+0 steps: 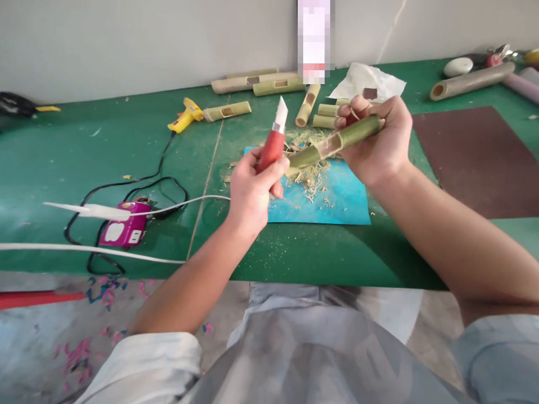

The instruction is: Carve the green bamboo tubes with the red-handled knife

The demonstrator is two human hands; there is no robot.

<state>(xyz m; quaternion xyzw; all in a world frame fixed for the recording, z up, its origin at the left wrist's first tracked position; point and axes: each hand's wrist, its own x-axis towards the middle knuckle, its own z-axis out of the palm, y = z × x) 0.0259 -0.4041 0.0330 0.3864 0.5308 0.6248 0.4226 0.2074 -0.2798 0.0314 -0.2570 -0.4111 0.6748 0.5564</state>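
Note:
My left hand [252, 182] is closed around a carving knife with a red handle [272, 150], its pale angled blade pointing up. A green bamboo tube [360, 131] with a rectangular opening cut in its side is gripped near its far end by my right hand [385, 146]. The tube slants down to the left, its lower end beside my left thumb; whether they touch I cannot tell. Below it, bamboo shavings [311, 179] lie over a blue sheet [345, 202].
Several cut bamboo pieces [278, 85] lie along the back wall. A yellow glue gun [185, 116] and a purple power strip [126, 224] with cords are on the left. To the right are a brown sheet [480, 163], a white plastic bag [357, 81] and a longer bamboo tube [474, 80].

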